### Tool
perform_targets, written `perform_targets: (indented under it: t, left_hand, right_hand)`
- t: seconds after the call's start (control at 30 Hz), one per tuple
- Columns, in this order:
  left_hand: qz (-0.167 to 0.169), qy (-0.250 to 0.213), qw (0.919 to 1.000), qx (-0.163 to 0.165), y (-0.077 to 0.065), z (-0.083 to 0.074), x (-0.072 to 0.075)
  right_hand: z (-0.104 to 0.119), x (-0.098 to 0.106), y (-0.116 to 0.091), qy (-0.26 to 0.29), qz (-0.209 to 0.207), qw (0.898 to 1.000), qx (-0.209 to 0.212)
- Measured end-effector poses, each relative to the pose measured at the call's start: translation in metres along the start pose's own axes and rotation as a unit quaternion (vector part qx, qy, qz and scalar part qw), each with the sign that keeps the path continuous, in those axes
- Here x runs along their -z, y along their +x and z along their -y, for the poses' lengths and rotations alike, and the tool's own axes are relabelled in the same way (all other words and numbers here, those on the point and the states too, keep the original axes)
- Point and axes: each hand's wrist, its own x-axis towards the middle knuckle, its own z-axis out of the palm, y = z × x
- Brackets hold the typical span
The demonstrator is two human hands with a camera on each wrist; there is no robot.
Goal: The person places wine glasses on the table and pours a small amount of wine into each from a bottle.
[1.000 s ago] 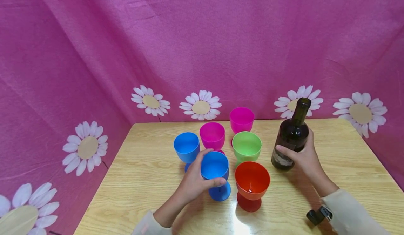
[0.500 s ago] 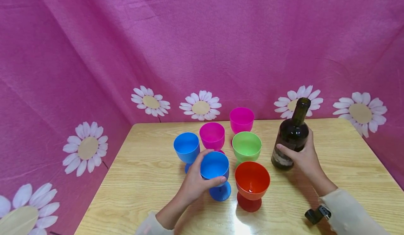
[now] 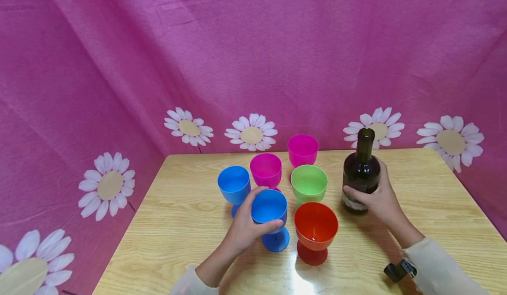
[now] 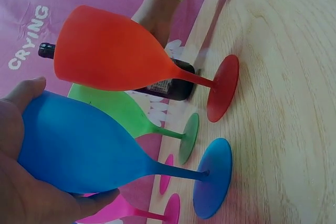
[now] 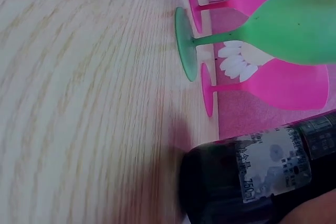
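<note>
My left hand (image 3: 247,231) grips the bowl of the near blue goblet (image 3: 270,208), which stands on the wooden table (image 3: 178,224); the left wrist view shows its blue bowl (image 4: 73,145) in my palm. My right hand (image 3: 378,200) is wrapped round a dark open wine bottle (image 3: 361,169) standing upright at the right of the goblets; its label (image 5: 273,169) shows in the right wrist view. Beside the blue goblet stands a red goblet (image 3: 315,226).
A second blue goblet (image 3: 233,184), two pink goblets (image 3: 266,170) (image 3: 303,150) and a green goblet (image 3: 309,183) are clustered behind. Pink daisy-print cloth (image 3: 253,66) hangs behind and at the left. A dark band (image 3: 399,269) is on my right wrist.
The bottle has gone from tilted to upright and shifted slightly left, with my right hand still round it. My left hand and the goblets have not moved.
</note>
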Motion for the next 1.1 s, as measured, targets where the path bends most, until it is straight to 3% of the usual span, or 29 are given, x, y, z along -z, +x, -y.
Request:
perform_targets:
  t: [0.6,1.1]
  left_hand:
    - [0.000,0.008,1.0000,-0.003,-0.001,-0.001,0.000]
    - [0.000,0.001,1.0000,-0.006,-0.001,-0.002,-0.001]
  right_hand:
    - [0.012,0.000,-0.009,-0.049,-0.001,0.997,0.054]
    - [0.024,0.003,-0.015,-0.135,-0.001,0.982,0.129]
